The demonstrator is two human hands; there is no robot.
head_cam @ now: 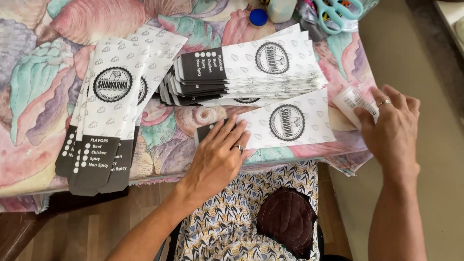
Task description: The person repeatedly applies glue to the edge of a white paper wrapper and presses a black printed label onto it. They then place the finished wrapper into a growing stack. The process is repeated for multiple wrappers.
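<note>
Desk (29, 159) covered by a cloth (43, 96) printed with pastel shells in pink, teal and lilac; wood-plank floor (96, 227) visible at 7 o'clock, plain beige floor (401, 53) at 3 o'clock; soft, even daylight.

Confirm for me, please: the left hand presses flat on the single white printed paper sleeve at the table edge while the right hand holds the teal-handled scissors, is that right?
Not quite. The head view shows the right hand holding a small white labelled tube; the teal-handled scissors lie untouched at the table's far edge. The left hand does press flat on the single white printed paper sleeve.
</note>
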